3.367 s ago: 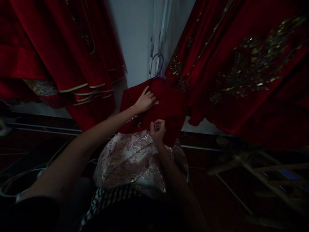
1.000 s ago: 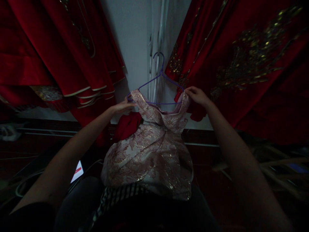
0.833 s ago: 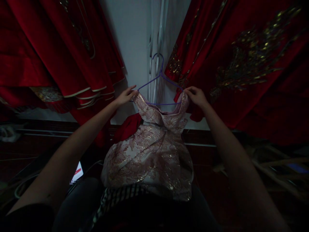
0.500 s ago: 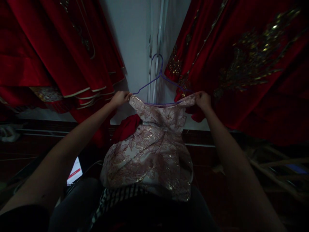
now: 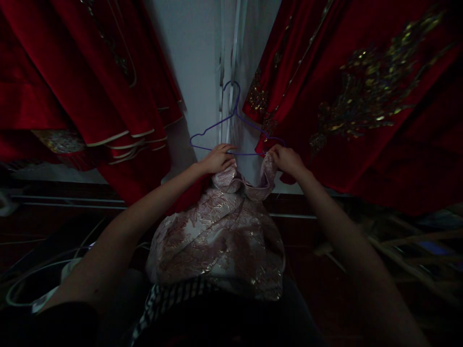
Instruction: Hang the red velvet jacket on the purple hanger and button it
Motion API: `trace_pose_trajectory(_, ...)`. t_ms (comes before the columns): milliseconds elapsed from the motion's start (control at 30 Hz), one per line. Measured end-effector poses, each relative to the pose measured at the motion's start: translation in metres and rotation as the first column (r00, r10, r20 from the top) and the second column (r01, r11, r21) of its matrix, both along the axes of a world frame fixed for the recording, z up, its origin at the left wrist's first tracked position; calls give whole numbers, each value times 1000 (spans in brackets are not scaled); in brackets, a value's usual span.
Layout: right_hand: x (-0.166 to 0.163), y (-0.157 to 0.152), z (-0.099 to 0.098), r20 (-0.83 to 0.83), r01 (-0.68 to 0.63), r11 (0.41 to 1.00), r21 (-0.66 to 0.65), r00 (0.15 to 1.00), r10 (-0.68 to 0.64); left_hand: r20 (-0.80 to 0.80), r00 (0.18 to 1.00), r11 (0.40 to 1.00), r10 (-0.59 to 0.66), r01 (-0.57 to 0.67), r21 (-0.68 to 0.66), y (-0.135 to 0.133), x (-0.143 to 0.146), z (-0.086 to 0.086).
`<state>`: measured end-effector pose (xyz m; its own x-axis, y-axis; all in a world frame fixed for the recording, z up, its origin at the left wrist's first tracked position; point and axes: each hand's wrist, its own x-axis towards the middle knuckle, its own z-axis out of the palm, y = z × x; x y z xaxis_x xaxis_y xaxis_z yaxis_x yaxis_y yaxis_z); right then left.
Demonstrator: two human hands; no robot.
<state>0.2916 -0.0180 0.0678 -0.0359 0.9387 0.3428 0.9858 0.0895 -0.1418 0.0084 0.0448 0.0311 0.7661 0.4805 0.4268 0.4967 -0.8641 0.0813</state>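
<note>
A pale pink brocade dress (image 5: pixel 217 231) with shiny metallic leaf patterns lies over my lap, its upper edge lifted. My left hand (image 5: pixel 219 159) grips one top corner of the dress, just at the lower bar of a purple wire hanger (image 5: pixel 217 125). The other top corner is pinched in my right hand (image 5: pixel 287 160), close to the hanger's right end. Between my hands the dress's neckline sags in a loose curve. The hanger's left end shows bare; whether my fingers also touch the bar I cannot tell.
Red garments with gold sequins hang at the left (image 5: pixel 137 106) and right (image 5: pixel 361 144). Behind the hanger stands a pale panel with a vertical metal strip (image 5: pixel 226 62). A wooden rack (image 5: pixel 408 241) is at lower right, and a pale cable (image 5: pixel 21 277) at lower left.
My left hand has moved right, off the hanger's left end, bringing its dress corner inward. My right hand has shifted slightly left and down. The neckline, stretched before, now sags.
</note>
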Motion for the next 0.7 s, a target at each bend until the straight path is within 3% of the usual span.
trace_pose_trajectory(200, 21, 3, 5, 16, 172, 973, 155, 984, -177, -59, 996, 997, 74, -75, -17, -1, 9, -27)
trace_pose_trajectory(367, 57, 13, -6, 5, 316, 934, 165, 947, -321, -13, 997, 997, 77, -77, 11, -27, -6, -22)
trace_pose_trajectory(500, 66, 15, -8, -27, 317, 933, 169, 948, -317, -14, 996, 995, 89, -89, 38, -39, -6, -17)
trace_pose_trajectory(700, 47, 7, 3, -85, 216, 955, 202, 976, -202, -5, 997, 997, 81, -81, 19, -36, -5, -21)
